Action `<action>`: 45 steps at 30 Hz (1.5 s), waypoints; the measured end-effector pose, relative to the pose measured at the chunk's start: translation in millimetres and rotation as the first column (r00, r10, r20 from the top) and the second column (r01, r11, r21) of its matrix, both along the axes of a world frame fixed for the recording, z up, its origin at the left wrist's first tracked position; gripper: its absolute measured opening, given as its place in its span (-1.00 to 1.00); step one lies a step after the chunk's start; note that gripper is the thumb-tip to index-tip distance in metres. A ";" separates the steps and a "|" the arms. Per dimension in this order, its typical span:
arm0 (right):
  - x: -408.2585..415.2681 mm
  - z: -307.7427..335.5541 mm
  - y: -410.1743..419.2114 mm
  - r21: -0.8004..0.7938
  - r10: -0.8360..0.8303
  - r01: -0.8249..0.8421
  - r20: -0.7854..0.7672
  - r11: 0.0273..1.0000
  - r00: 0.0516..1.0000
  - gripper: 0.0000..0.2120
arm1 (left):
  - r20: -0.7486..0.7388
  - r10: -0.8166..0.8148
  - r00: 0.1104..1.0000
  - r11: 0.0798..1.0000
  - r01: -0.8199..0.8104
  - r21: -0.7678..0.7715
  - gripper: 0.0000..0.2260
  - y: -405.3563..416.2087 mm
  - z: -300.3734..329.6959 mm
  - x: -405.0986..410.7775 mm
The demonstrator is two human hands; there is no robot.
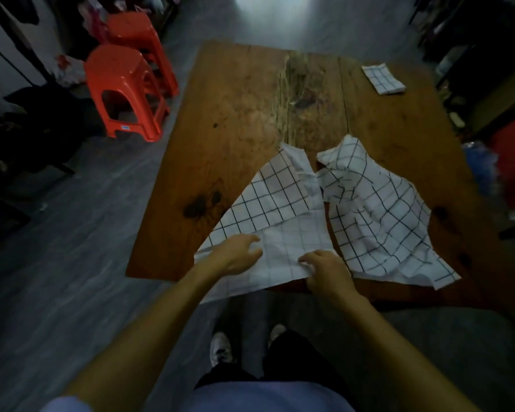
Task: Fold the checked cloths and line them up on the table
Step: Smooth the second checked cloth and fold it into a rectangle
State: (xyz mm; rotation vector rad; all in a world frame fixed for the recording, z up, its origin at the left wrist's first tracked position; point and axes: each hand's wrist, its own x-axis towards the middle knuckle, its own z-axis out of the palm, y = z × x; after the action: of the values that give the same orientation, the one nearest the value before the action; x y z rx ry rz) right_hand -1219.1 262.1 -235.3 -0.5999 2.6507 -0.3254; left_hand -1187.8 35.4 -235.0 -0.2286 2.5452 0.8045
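Checked cloths lie on the worktop: one cloth spread at its near edge, left hand flat to steady it, right hand pinching its hem for a fold, beside a crumpled cloth; a folded cloth marks the far corner.

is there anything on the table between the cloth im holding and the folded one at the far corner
Nothing visible. Both hands, left and right, are on the near cloth. The bare wood of the table runs from it to the folded cloth at the far right. The crumpled cloth lies to the right, just beside that line.
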 end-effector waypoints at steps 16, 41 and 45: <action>-79.1 -43.4 -29.2 -0.161 -0.133 0.161 0.169 0.974 0.977 -0.70 | -0.237 -0.177 0.955 0.921 0.076 -0.383 -0.46 45.2 -64.2 -125.3; -159.0 -26.8 -83.2 0.212 -0.097 0.043 0.251 0.976 0.963 -0.83 | -0.693 0.184 0.697 0.895 -0.411 -0.176 -0.65 -89.1 -32.2 -178.1; -171.5 -33.4 -105.5 -0.197 -0.013 0.007 -0.029 0.980 1.000 -0.67 | -0.355 0.068 0.932 0.963 -0.155 -0.222 -0.56 -56.0 -63.0 -189.5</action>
State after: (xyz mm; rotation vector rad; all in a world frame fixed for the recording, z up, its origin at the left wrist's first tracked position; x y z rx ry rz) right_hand -1390.6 156.5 -268.7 -0.6567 2.6698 -0.5910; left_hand -1377.3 -20.7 -298.0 -0.3416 2.9914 0.6084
